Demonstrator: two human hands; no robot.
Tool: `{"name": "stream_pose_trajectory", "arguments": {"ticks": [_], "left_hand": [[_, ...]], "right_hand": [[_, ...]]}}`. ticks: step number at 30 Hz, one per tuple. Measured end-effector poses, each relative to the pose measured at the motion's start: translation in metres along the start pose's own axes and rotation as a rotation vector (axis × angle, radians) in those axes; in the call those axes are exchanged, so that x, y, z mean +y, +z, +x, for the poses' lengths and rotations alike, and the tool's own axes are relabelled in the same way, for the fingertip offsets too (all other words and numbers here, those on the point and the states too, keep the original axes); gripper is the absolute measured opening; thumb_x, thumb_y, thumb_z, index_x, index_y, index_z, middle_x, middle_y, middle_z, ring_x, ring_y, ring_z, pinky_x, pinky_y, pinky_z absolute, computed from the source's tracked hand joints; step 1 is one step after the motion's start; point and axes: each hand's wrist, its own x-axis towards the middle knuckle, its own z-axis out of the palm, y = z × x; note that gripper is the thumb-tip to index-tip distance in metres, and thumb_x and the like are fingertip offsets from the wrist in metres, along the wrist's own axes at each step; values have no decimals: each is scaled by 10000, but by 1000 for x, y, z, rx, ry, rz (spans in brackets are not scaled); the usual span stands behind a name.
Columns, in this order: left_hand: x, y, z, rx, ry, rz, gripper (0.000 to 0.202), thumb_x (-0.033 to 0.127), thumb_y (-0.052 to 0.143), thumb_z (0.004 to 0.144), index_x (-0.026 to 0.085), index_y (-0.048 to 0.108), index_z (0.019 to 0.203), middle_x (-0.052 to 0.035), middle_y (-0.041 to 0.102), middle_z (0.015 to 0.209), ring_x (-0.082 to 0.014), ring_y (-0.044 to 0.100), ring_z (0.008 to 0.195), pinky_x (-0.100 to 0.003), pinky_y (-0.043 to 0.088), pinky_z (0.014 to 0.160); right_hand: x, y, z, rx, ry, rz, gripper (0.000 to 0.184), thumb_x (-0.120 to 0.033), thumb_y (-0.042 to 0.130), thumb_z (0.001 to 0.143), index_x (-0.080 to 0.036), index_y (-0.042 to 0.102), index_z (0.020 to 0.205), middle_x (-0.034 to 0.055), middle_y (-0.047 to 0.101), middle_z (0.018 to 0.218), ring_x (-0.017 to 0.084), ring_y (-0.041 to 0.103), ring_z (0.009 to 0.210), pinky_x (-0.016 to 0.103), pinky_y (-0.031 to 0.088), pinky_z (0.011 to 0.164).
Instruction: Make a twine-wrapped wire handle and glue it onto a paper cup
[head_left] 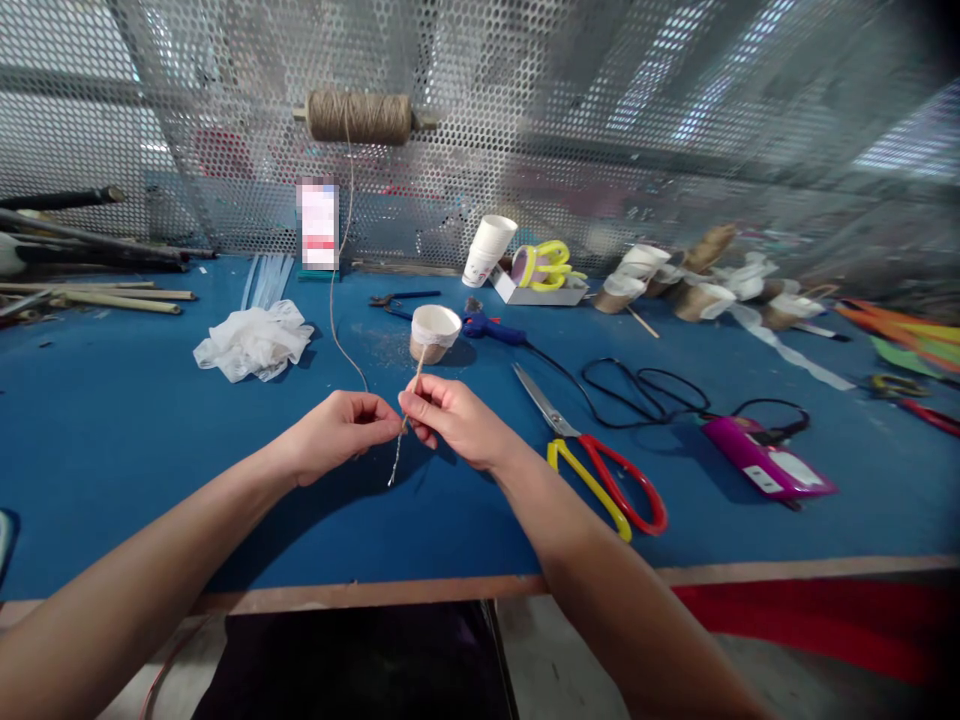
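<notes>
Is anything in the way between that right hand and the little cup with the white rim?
Only the top end of the thin twisted strand, pinched in the right hand. It overlaps the front of the cup in this view; I can't tell if they touch. Nothing else visible stands between.

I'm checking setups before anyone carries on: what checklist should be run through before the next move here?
1. Strand gripped: ok, pinched between the fingertips of the left hand and right hand.
2. Strand joined to the spool's twine: cannot tell, the left hand hides it.
3. Cup upright: ok.
4. Scissors well away from the right forearm: not ok, handles lie close beside it.
5. Glue gun cool: cannot tell.
</notes>
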Motion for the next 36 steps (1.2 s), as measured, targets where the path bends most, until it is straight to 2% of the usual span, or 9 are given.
{"name": "stream_pose_trajectory", "arguments": {"ticks": [11, 16, 18, 24, 33, 36], "left_hand": [[-4, 4, 3, 9, -2, 5, 251, 376, 583, 706, 144, 533, 624, 56, 411, 529, -54, 319, 470, -204, 235, 450], [-1, 4, 1, -58, -3, -154, 263, 373, 599, 692, 138, 519, 606, 53, 415, 547, -42, 309, 454, -206, 221, 448], [-1, 3, 1, -65, -6, -163, 264, 376, 603, 689, 139, 518, 611, 54, 413, 546, -42, 309, 454, -205, 221, 449], [-2, 0, 1, 13, 30, 62, 258, 382, 582, 703, 155, 503, 610, 62, 386, 515, -59, 283, 460, -215, 192, 444], [-2, 1, 2, 27, 30, 48, 219, 335, 583, 705, 137, 528, 629, 54, 409, 536, -56, 291, 476, -209, 198, 444], [-2, 3, 2, 16, 12, -2, 238, 349, 603, 688, 138, 516, 620, 58, 400, 534, -50, 285, 469, -209, 187, 440]], "right_hand": [[-1, 4, 0, 41, 31, -64, 262, -385, 569, 771, -157, 478, 678, -64, 418, 481, 50, 388, 427, 166, 312, 386], [-1, 2, -1, -98, -19, 165, 264, -402, 595, 745, -160, 493, 725, -41, 482, 606, 52, 445, 494, 174, 370, 430], [-2, 2, -1, -111, -19, 188, 266, -399, 609, 733, -161, 489, 718, -43, 481, 601, 53, 448, 492, 177, 372, 432], [-2, 2, -1, -8, -7, -35, 265, -400, 587, 752, -168, 477, 688, -55, 443, 524, 62, 421, 464, 185, 357, 419], [-1, 3, 1, 36, 5, -152, 269, -405, 565, 764, -163, 484, 680, -56, 430, 500, 61, 402, 434, 184, 325, 386], [-2, 6, 0, 38, -7, -96, 293, -422, 585, 744, -159, 481, 665, -46, 452, 529, 61, 414, 450, 182, 331, 389]]}}
